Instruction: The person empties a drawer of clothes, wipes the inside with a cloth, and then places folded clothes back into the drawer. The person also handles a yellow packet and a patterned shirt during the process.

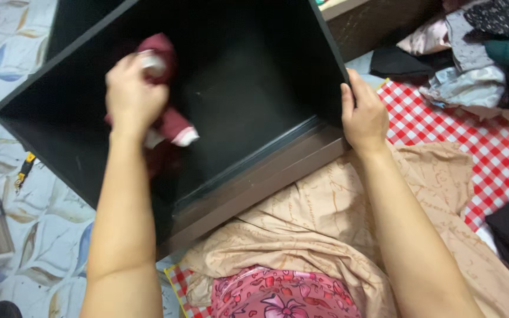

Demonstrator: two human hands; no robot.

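Red-and-white checked cloth (490, 141) spread on the right, with a heap of mixed clothes (472, 59) at its far end. Beige patterned fabric (325, 218) near, above pink flowered fabric (284, 294). Leaf-patterned floor tiles (7, 70) on the left.

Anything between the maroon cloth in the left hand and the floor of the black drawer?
Nothing visible. The left hand holds the maroon and white cloth inside the black rectangular drawer, whose floor shows bare beneath it. The right hand grips the drawer's right rim, clear of the cloth.
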